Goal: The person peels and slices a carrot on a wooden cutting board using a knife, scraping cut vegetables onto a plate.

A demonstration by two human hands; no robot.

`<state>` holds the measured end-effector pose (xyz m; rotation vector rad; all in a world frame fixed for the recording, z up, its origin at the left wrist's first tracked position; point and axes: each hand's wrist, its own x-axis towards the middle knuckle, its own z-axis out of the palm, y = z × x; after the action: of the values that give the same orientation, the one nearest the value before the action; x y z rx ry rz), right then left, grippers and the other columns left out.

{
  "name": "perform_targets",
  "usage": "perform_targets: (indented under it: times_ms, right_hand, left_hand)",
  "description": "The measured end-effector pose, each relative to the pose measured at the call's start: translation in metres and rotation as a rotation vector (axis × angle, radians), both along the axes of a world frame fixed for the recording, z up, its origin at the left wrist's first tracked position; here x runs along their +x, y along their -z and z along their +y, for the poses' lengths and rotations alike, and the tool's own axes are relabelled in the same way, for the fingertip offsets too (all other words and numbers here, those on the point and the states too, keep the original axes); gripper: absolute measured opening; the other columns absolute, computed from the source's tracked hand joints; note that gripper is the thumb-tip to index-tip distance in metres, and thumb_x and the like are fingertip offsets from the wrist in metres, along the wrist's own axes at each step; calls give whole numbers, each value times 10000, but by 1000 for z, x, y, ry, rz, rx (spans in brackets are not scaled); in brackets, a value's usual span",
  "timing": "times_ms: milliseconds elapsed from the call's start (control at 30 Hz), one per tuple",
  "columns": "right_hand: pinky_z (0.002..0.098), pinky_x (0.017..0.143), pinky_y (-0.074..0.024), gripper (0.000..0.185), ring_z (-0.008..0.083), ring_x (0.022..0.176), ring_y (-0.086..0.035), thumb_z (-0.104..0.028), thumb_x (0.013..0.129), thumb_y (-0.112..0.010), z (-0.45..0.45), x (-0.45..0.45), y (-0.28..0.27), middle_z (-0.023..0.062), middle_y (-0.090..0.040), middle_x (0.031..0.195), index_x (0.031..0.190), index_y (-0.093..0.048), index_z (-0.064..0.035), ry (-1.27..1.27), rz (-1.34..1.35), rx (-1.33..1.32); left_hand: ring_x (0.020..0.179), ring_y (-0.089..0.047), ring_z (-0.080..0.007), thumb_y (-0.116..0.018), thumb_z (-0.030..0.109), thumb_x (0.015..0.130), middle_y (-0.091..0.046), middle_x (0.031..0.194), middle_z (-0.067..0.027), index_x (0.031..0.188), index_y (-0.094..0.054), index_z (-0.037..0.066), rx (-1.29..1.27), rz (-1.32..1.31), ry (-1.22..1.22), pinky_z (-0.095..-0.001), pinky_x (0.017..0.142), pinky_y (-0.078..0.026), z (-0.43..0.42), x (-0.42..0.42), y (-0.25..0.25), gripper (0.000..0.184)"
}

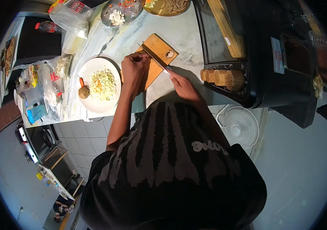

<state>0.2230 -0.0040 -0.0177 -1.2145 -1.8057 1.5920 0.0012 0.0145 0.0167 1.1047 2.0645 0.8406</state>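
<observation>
My right hand (181, 84) is wrapped round the handle of a knife (155, 57), whose blade lies slantwise over the wooden cutting board (154, 76). Near the blade's tip, at the board's left side, my left hand (134, 69) has its fingers pinched together; what they hold is too small to make out. A small pale piece (169, 54) sits on the board to the right of the blade. Left of my left hand, a white plate (88, 71) holds chopped pale and orange bits, a red chili (81, 81) and a round brown item (83, 92).
Two plates of cut food, one metal (104, 17) and one golden (148, 10), stand at the back. Plastic bags (65, 19) and packets lie left. A black appliance (255, 76) with wooden pieces (225, 78) is right. A white fan (240, 126) stands below the counter.
</observation>
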Motion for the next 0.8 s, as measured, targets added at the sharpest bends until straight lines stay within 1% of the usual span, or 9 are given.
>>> perform_targets:
  times_ms: [267,400,500,567,600,667,700,767,800]
  right_hand:
    - [351,925,-475,378,279,1058,-648,-221,1049,-460,3,-2,-3,208,-661,1175,1358,-537,-19,21,-44,-30]
    - [348,907,-482,381,283,1028,-655,-230,1048,-463,3,-2,1,207,-667,1151,1356,-539,-19,26,-42,-1]
    - [362,910,-486,380,319,1048,-657,-230,1048,-459,0,-3,7,219,-663,1161,1355,-541,-22,16,-19,42]
    - [377,927,-481,382,373,1098,-634,-224,1049,-450,-2,-5,10,229,-648,1191,1361,-531,-18,37,27,110]
    - [377,927,-481,382,373,1098,-634,-224,1049,-450,-1,-4,7,229,-648,1191,1361,-531,-18,37,27,108]
    - [420,932,-488,385,429,1106,-605,-229,1042,-444,2,-2,0,253,-640,1179,1379,-523,-61,-32,-99,25]
    - [420,932,-488,385,429,1106,-605,-229,1042,-444,3,-2,-8,253,-640,1179,1379,-523,-61,-32,-99,24]
    - [472,916,-496,404,464,1066,-598,-238,1024,-457,2,-2,-23,278,-633,1142,1417,-499,-153,-63,-231,81]
    - [472,916,-496,404,464,1066,-598,-238,1024,-457,3,-3,-22,278,-633,1142,1417,-499,-153,-65,-231,79]
  left_hand:
    - [689,-668,-118,-731,107,852,-748,821,-94,981,-766,21,16,-2,18,-270,645,-514,-2,-2,8,159]
    - [703,-667,-119,-731,114,855,-750,832,-93,969,-765,16,59,-6,26,-269,655,-518,-2,-2,7,154]
    - [697,-665,-117,-735,119,858,-747,818,-87,953,-767,16,30,-17,25,-266,649,-516,-2,-3,4,144]
    - [687,-662,-114,-740,121,859,-744,808,-83,944,-768,17,21,-19,31,-264,641,-514,-2,-5,3,137]
    - [674,-660,-109,-747,122,858,-741,795,-80,934,-770,19,-4,-57,18,-261,629,-511,-2,-5,1,130]
    - [661,-658,-105,-754,123,857,-738,782,-76,924,-771,20,-29,-97,6,-258,616,-507,-1,-7,5,124]
    - [659,-672,-123,-748,96,842,-740,776,-94,912,-766,14,11,-74,9,-261,621,-514,-1,-9,13,109]
    - [656,-686,-141,-742,69,826,-741,770,-111,900,-762,8,50,-52,11,-265,625,-520,-1,-10,16,97]
    - [663,-690,-142,-748,75,822,-743,772,-109,899,-762,11,48,-48,13,-266,632,-524,0,-9,12,101]
